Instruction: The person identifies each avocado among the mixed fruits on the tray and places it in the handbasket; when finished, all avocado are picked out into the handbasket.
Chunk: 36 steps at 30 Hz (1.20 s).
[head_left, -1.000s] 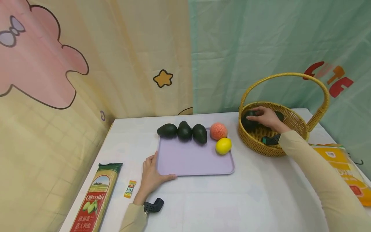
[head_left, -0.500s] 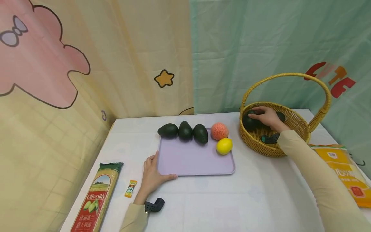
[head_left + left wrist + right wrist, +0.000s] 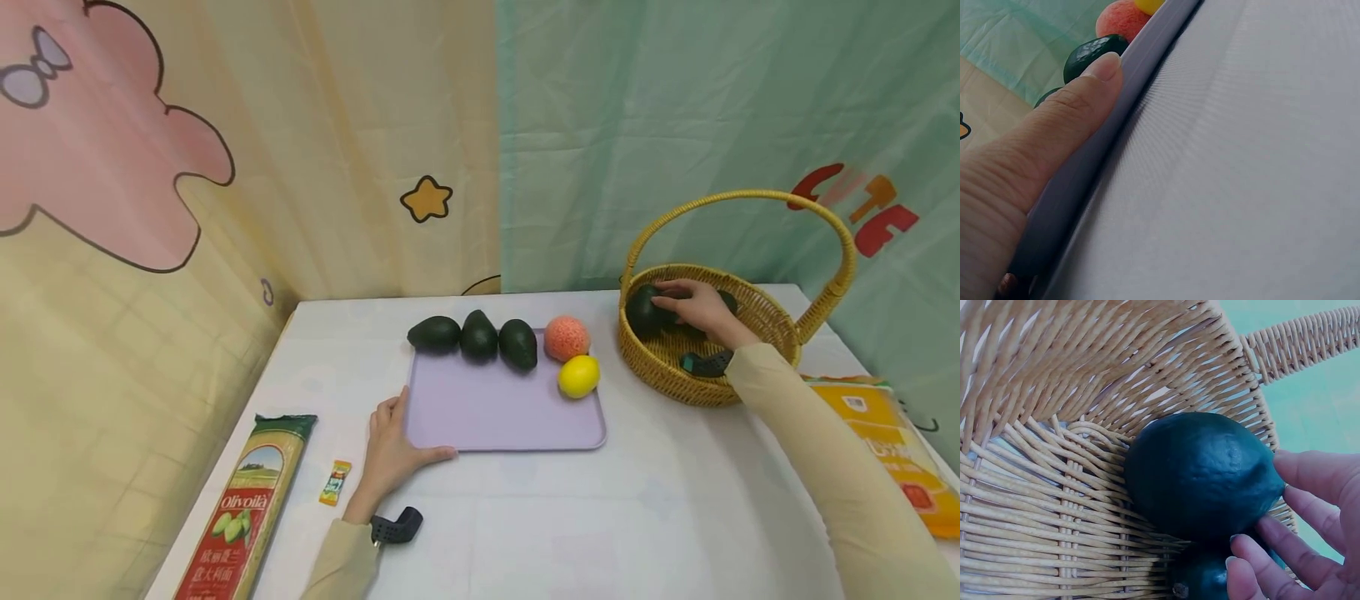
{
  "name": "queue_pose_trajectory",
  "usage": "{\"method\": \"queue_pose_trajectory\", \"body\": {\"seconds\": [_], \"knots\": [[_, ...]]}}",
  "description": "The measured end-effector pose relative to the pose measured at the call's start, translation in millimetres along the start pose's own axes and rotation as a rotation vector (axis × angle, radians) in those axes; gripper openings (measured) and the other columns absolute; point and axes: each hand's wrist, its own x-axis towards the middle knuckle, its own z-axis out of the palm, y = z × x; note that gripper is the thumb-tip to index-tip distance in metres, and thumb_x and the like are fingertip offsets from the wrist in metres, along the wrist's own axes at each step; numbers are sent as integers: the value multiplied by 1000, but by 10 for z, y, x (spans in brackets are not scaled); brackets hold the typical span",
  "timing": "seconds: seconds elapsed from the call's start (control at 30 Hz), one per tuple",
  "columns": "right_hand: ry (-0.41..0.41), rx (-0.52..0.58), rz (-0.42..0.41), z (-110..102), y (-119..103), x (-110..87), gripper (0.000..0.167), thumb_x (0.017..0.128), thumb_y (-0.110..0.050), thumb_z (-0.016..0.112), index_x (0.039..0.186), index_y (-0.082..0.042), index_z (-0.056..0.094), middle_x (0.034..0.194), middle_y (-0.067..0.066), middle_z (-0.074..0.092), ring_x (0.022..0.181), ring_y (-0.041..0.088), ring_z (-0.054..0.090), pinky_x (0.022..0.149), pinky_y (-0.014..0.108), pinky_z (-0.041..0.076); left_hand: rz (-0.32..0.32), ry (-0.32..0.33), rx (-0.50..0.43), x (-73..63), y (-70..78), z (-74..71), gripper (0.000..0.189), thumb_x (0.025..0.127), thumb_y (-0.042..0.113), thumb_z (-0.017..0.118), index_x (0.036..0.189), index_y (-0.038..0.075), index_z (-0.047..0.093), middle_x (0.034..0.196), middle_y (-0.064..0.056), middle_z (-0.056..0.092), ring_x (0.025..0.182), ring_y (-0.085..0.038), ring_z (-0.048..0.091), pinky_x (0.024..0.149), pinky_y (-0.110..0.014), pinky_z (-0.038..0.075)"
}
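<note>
In the head view, my left hand (image 3: pixel 393 454) is at the near left corner of a lilac tray (image 3: pixel 502 408). Its straight thumb (image 3: pixel 1085 94) lies along the front rim, fingers beside the left edge. My right hand (image 3: pixel 705 310) reaches into a wicker basket (image 3: pixel 675 379). There it pinches the narrow end of a dark green avocado (image 3: pixel 1204 475) between thumb and fingers. A second avocado (image 3: pixel 1200 575) lies partly under that one, below the other fingertips. Along the tray's far edge sit three avocados (image 3: pixel 478 337), a rough pink-orange fruit (image 3: pixel 567 338) and a lemon (image 3: pixel 579 377).
A tall handle (image 3: pixel 738 196) arches over the basket. Left of the tray lie a small candy packet (image 3: pixel 335 483) and a long pasta bag (image 3: pixel 251 500). An orange bag (image 3: pixel 885 442) lies at the right, partly behind my right sleeve. A printed curtain (image 3: pixel 375 150) hangs behind the table.
My right hand has shifted slightly to the right over the avocado in the basket. The left hand has stayed at the tray corner, and the head view has moved a little.
</note>
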Motion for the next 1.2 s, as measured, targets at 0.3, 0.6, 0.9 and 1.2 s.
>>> {"method": "queue_pose_trajectory", "body": {"seconds": [0.3,0.6,0.9,1.2], "knots": [[-3,-3,1,-64,16,-28,67,94,-45,55,139,2,41,132,27,45,115,39,47,83,47,46,-3,10,-9,0,3,43,128,52,54,88,148,-2,25,131,-22,35,119,-35,30,96,-48,32],[12,24,-60,-118,-146,-271,64,93,-50,53,135,-2,47,127,18,52,99,18,58,78,36,49,-7,-5,-1,17,18,2,128,53,53,88,148,-1,23,134,-21,33,120,-35,29,97,-48,30],[42,62,-139,108,-487,-541,51,90,-48,58,124,-9,58,112,6,63,94,20,61,70,28,49,-5,-3,4,20,15,-7,128,53,54,88,148,-1,23,134,-21,33,120,-34,29,97,-48,31],[-18,131,-254,445,-818,-500,41,91,-39,62,118,-8,62,103,12,64,89,23,59,68,29,49,-7,-7,6,19,10,-3,127,53,54,88,149,0,23,134,-21,33,120,-34,29,97,-48,31]]}}
